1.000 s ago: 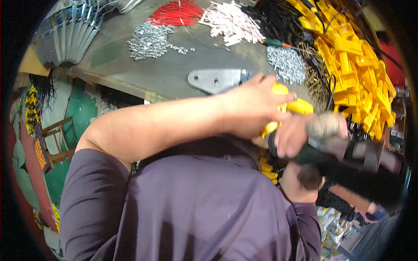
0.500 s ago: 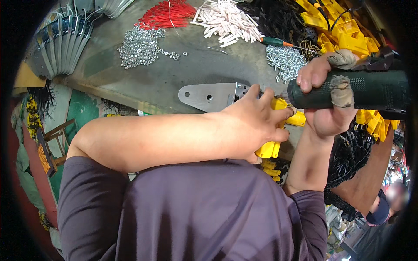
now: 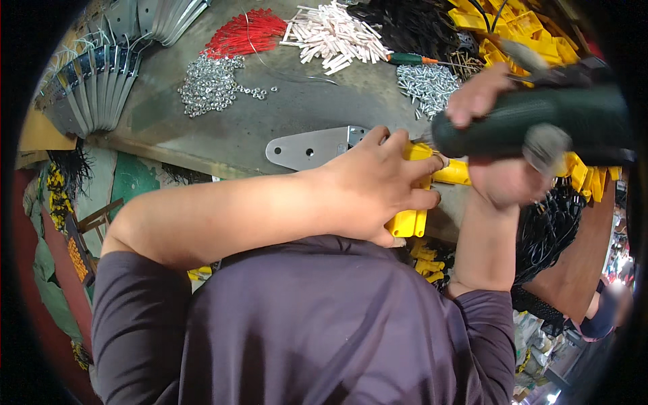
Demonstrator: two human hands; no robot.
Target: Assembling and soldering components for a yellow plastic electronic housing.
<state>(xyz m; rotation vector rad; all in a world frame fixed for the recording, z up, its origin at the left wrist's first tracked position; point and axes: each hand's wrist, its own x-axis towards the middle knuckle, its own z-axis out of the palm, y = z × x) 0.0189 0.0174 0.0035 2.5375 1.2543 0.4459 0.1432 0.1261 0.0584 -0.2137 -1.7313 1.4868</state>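
Observation:
My left hand [image 3: 371, 185] is closed over a yellow plastic housing [image 3: 407, 224], its fingers wrapped across the top. A flat silver metal plate [image 3: 295, 150] with a rounded end and holes lies against the housing, partly under that hand. My right hand [image 3: 503, 181] grips a dark green power screwdriver [image 3: 499, 128], held almost level, its nose just right of my left fingers. Tape-like wraps are on the right fingers, which are smeared by motion. The driver's tip is mostly hidden, so contact with a screw cannot be made out. Another yellow piece [image 3: 453, 173] lies beneath the driver.
Along the far bench lie nuts [image 3: 210, 84], red wires [image 3: 246, 32], white sleeves [image 3: 334, 37], screws [image 3: 426, 88], a green-orange screwdriver [image 3: 408, 59] and yellow housings [image 3: 523, 30]. Metal plates [image 3: 101, 88] stand stacked at far left. Black cables [image 3: 550, 239] hang at right; another person [image 3: 601, 314] is beyond.
The view has shifted slightly, moving the bench items left in the picture. The driver's angle has changed a little, and my right hand is now blurred. My left hand keeps its hold.

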